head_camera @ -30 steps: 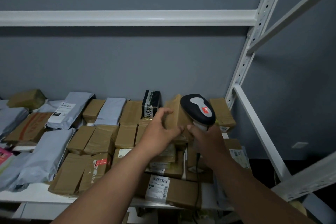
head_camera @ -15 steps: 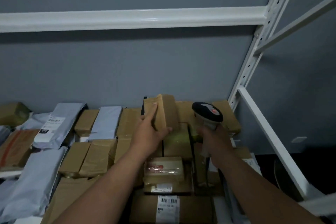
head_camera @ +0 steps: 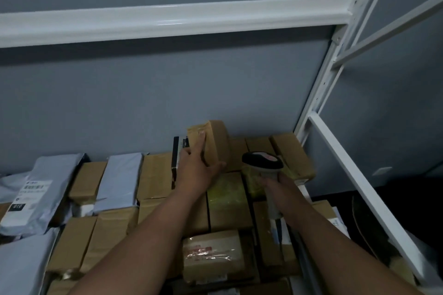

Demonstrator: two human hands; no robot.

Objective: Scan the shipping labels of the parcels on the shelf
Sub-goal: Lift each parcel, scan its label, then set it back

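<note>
Looking down on the shelf (head_camera: 374, 198), we see a white metal frame against a grey wall (head_camera: 167, 93), with one beam (head_camera: 167, 19) running across above the load. Parcels cover the shelf from the left edge of view to the right upright. Largest are the grey mailers: one at far left (head_camera: 31, 196) carries a white label facing up, another (head_camera: 119, 182) lies between brown boxes. Brown boxes (head_camera: 230, 201) fill the middle and right, packed touching one another in rows. One near box (head_camera: 211, 254) shows a shiny taped top with red print, too blurred to read.

Our left hand (head_camera: 199, 170) grips a small brown box (head_camera: 211, 143) at the back of the pile. It is tipped up on edge, top leaning toward the wall. Index finger lies flat up its near face, thumb curls round the lower right side, so the fingers are clamped on it. A black-and-white carton (head_camera: 178, 153) stands just left of it, partly hidden by the hand.

Our right hand (head_camera: 278, 187) is wrapped round the handle of a scanner (head_camera: 262, 163), fingers closed on it. Its dark head sits just right of the tipped box, apart from it. A yellowish glow falls on the box tops below the head. We cannot see any label on the tipped box.
</note>
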